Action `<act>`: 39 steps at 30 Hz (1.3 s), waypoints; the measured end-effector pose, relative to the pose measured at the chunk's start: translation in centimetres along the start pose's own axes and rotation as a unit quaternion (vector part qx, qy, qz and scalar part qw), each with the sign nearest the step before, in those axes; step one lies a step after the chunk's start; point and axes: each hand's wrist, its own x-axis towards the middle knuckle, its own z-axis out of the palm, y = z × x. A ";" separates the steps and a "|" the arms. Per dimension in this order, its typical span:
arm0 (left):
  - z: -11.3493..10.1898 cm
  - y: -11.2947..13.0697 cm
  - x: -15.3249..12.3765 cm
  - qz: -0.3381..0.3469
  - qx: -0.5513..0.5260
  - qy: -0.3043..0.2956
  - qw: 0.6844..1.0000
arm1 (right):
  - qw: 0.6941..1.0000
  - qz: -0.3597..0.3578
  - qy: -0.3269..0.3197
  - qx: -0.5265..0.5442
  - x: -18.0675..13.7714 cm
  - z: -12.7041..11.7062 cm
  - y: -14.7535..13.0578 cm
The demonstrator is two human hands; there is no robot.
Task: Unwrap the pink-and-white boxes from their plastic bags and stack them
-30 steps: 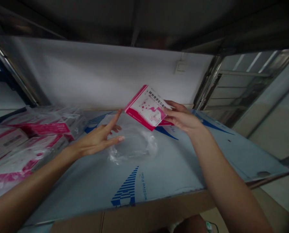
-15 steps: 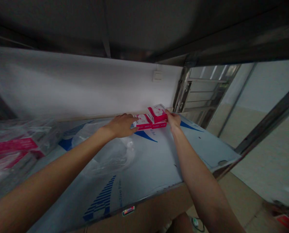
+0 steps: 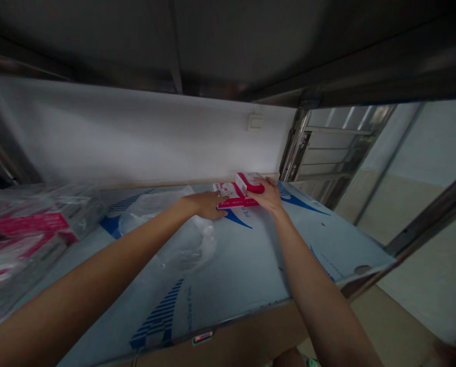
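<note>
Head view, both hands on glossy pink cardboard boxes (image 3: 238, 194), crinkled clear plastic (image 3: 182, 239) nearby

Two bare forearms belong to the person wearing the camera, one entering from the lower left corner and one from the bottom right of centre. Neither arm has a sleeve, watch, bracelet or glove anywhere along its visible length. The left hand (image 3: 207, 204) and the right hand (image 3: 268, 196) are also uncovered, with no rings visible. Both arms look slim and smooth. The dim light and blur hide fine detail such as the fingernails.
</note>
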 end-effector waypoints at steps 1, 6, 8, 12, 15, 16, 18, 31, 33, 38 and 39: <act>-1.0 0.0 -1.1 -0.004 -0.010 -0.014 1.000 | 1.000 0.004 0.001 -0.012 0.0 0.1 0.1; -5.5 -1.3 -9.4 -0.075 -0.019 0.095 0.992 | 0.990 -0.081 0.103 -0.055 -1.1 0.4 -2.8; -6.2 -2.3 -13.2 -0.087 -0.011 0.142 0.986 | 0.980 -0.175 0.098 -0.009 -2.2 0.5 -6.1; -5.3 -4.3 -19.1 -0.142 -0.049 0.218 0.964 | 0.923 -0.361 -0.098 0.093 -5.8 0.7 -14.6; -3.8 -4.9 -21.6 -0.202 -0.052 0.291 0.934 | 0.846 -0.464 -0.231 0.123 -8.4 1.1 -20.2; -3.3 -5.0 -22.1 -0.209 -0.044 0.303 0.929 | 0.819 -0.495 -0.262 0.122 -9.1 1.3 -21.6; -2.7 -4.9 -22.8 -0.197 -0.004 0.299 0.934 | 0.770 -0.551 -0.302 0.104 -10.0 1.8 -23.4; -1.6 -1.1 -21.8 -0.094 -0.168 0.313 0.930 | 0.900 -0.171 -0.131 0.379 -4.8 0.3 -24.0; -1.1 -1.1 -21.3 -0.110 -0.165 0.316 0.928 | 0.887 -0.140 -0.124 0.422 -4.1 -0.2 -23.6; -0.7 -1.4 -20.5 -0.097 -0.163 0.275 0.942 | 0.864 -0.096 -0.114 0.481 -3.2 -1.3 -21.9; -0.7 -1.4 -20.5 -0.099 -0.181 0.269 0.941 | 0.863 -0.092 -0.106 0.485 -2.9 -1.6 -21.4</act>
